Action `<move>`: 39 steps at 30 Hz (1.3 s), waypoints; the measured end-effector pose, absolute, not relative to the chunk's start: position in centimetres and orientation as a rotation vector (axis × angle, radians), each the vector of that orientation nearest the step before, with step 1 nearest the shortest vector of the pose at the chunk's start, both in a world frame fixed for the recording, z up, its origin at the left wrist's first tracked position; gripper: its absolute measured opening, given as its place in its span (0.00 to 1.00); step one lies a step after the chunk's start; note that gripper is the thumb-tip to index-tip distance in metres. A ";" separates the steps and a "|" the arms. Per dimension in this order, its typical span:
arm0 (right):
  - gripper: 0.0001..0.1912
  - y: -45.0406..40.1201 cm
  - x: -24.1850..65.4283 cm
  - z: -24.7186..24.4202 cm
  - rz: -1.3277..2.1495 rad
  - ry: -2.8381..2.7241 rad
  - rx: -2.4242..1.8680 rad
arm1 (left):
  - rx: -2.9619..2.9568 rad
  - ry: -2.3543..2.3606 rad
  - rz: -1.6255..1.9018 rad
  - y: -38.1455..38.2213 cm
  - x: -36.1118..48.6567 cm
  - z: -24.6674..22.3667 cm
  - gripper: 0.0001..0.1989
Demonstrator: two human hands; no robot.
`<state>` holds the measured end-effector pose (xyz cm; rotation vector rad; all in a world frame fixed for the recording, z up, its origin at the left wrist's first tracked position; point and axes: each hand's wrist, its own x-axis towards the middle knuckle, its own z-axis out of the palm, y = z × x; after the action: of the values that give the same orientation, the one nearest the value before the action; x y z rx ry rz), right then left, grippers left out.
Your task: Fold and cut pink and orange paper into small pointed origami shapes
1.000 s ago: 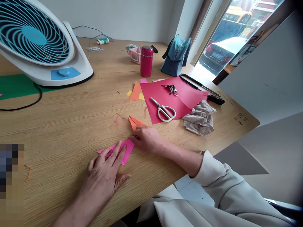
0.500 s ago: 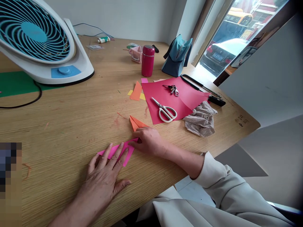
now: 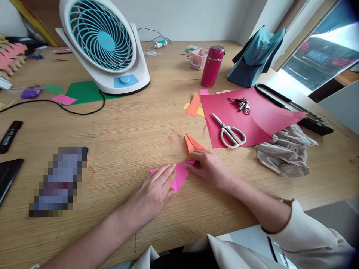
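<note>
A folded piece of pink paper point(image 3: 179, 180) lies on the wooden table in front of me. Over its left part rests my left hand point(image 3: 155, 188), fingers stretched out and close together, pressing on the paper. My right hand point(image 3: 211, 168) is curled, with thumb and fingers pinching the paper's right tip. Just beyond that hand lies a folded orange paper point(image 3: 193, 143), partly hidden behind the fingers. White-handled scissors point(image 3: 230, 131) rest farther right on a large red sheet point(image 3: 252, 121).
Keys point(image 3: 243, 105) lie on the red sheet, beside a crumpled cloth point(image 3: 288, 151). A red flask point(image 3: 212, 67) and a blue bag point(image 3: 256, 58) stand behind. Back left is a fan point(image 3: 123, 81) with a black cord. A blurred-out flat object point(image 3: 60, 179) and a black marker point(image 3: 10, 136) are at left.
My view has swung left, bringing the left side of the table into sight. The spread fingers of my left hand have drawn together on the pink paper. My right hand keeps its pinch.
</note>
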<state>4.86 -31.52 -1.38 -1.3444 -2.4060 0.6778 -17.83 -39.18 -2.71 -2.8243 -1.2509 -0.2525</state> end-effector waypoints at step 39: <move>0.08 -32.3 4.7 -2.1 0.487 -2.621 -0.574 | -2.887 -1.144 -0.631 -36.4 -18.7 -3.0 0.13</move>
<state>4.72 -32.31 -2.14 -0.5737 -2.6206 0.4866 -18.72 -36.39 -2.96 -2.8869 -1.1438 -0.6313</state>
